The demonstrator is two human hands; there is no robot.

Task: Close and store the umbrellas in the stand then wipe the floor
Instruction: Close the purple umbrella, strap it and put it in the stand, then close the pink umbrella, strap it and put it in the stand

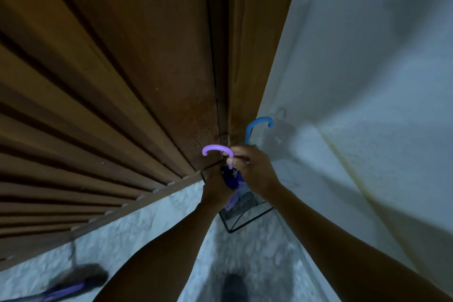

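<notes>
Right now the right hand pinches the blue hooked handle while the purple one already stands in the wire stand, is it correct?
Not quite: the colours are swapped. In the head view the right hand pinches the purple hooked handle, while the blue hooked handle already stands in the wire stand.

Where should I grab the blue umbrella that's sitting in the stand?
Grab the blue umbrella's curved handle, coming from above. The hook sticks up out of the wire stand, free of both hands, while the rest sits down inside beside the purple umbrella, so probably only the handle is easy to reach.
</notes>
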